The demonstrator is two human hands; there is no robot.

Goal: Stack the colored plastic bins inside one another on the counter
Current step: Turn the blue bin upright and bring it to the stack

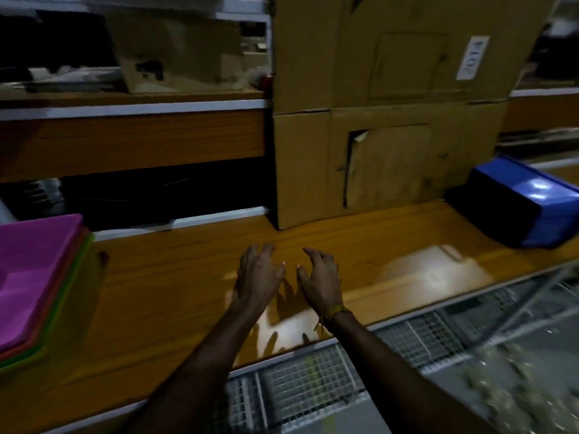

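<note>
A nested stack of bins sits at the left edge of the wooden counter (175,286): a magenta bin (34,270) on top, with a red rim (64,292) and a green rim (73,289) showing beneath it. A blue bin (532,208) lies bottom up at the far right of the counter. My left hand (258,277) and my right hand (321,278) hover side by side over the middle of the counter. Both have fingers spread and hold nothing. A yellow thread band circles my right wrist.
Two stacked cardboard boxes (391,120) stand at the back of the counter, right of centre. A shelf unit with another box (175,48) is behind on the left. A wire mesh rack (313,380) runs below the counter's front edge.
</note>
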